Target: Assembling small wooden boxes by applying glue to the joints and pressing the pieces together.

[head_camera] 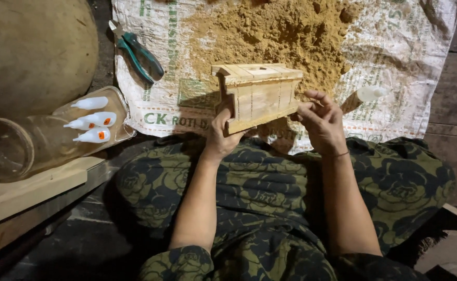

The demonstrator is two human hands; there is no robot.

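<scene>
Over a woven sack [395, 52] heaped with sawdust [275, 31], the left hand [222, 136] clamps the small wooden box [257, 93] at its left end, long axis running left-right, while the right hand's [319, 122] loosely curled fingers touch its right end.

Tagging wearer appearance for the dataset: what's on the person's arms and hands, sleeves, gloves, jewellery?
Both forearms are bare, no gloves. The left hand wears nothing visible. The right hand has a thin band at the wrist. Short sleeves in a dark cloth with an olive floral print show near the elbows, matching the cloth over the lap.
</scene>
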